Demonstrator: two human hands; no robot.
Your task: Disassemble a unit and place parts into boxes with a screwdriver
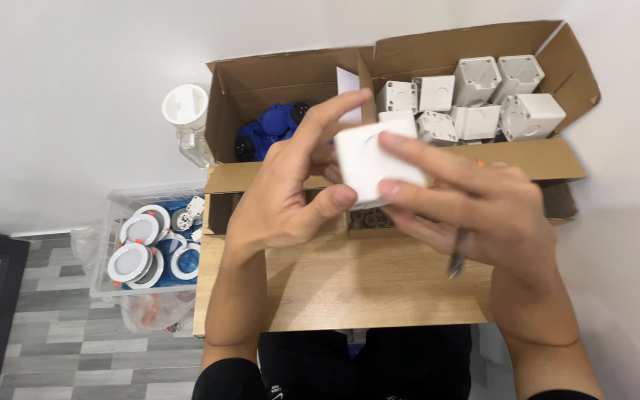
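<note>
Small wooden table (350, 289) bore an open cardboard box (261, 81); clear plastic bin (112, 204) sat on grey plank floor (61, 355).

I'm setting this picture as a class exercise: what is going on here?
A person at a wooden table holds a small white square box in both hands: left hand and right hand, fingers wrapped round its edges. A slim tool hangs under the right hand. Behind, an open cardboard box holds more white boxes. A clear bin of round lamps sits to the left.
</note>
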